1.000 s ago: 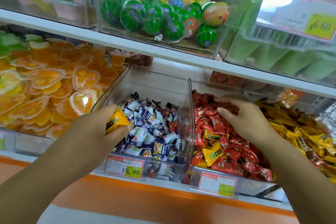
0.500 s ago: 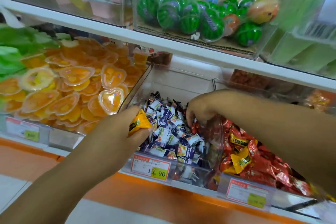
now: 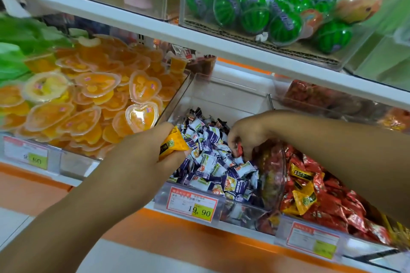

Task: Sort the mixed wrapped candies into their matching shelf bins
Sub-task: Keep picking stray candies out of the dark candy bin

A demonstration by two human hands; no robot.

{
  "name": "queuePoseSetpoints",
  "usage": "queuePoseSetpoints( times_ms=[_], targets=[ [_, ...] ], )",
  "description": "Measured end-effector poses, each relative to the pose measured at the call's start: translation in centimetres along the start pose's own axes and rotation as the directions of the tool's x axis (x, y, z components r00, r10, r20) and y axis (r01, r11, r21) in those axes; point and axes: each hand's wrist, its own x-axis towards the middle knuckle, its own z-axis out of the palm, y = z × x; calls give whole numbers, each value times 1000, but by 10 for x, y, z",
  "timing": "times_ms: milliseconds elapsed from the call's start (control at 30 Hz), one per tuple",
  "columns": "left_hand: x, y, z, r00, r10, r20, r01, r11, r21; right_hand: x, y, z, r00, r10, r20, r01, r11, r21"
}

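Here, left hand (image 3: 142, 157) clenched around yellow candies (image 3: 172, 145), right hand (image 3: 248, 133) seemingly pinching a red candy (image 3: 239, 149) over blue-white candies (image 3: 213, 162)

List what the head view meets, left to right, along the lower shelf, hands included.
From the left: green packs → orange heart-shaped jelly cups → left hand gripping yellow candy → purple-and-white candies → right hand pinching a red candy → red candies with stray yellow ones.
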Motion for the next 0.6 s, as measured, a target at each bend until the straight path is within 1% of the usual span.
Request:
queuePoseSetpoints(
  times_ms=[67, 167, 200, 267, 333, 400, 433, 467, 533, 600],
  targets=[
    [0, 0, 0, 1000, 8, 10, -8, 1000, 9, -12, 0, -5, 998, -37, -55, 44, 992, 121],
    [1, -1, 1, 1000, 15, 12, -15, 1000, -4, -36, -1, -10, 982, -117, -146, 143, 973, 183],
    [1, -1, 1, 1000, 13, 10, -13, 1000, -8, -45, 0, -10, 973, -141, -185, 182, 956, 230],
    [1, 1, 3, 1000, 15, 11, -14, 999, -33, -65, 3, -6, 949, -163, -271, 259, 894, 367],
    [-1, 3, 6, 999, 15, 41, -13, 999, -40, -84, 5, 1, 919, -174, -353, 342, 797, 497],
    [-2, 6, 9, 998, 31, 47, -31, 999, -8, -98, 10, 9, 884, -148, -443, 401, 727, 557],
    [-3, 8, 10, 998, 42, 48, -42, 999, 2, -105, 14, 13, 860, -114, -498, 419, 716, 558],
    [-3, 8, 11, 998, 44, 51, -45, 999, 4, -109, 21, 17, 825, -71, -560, 423, 735, 530],
    [-3, 11, 14, 997, 54, 50, -55, 998, 16, -120, 39, 24, 745, 34, -667, 355, 825, 439],
    [-4, 16, 14, 997, 46, 67, -49, 998, 38, -133, 57, 32, 690, 82, -719, 291, 879, 379]
  ],
)
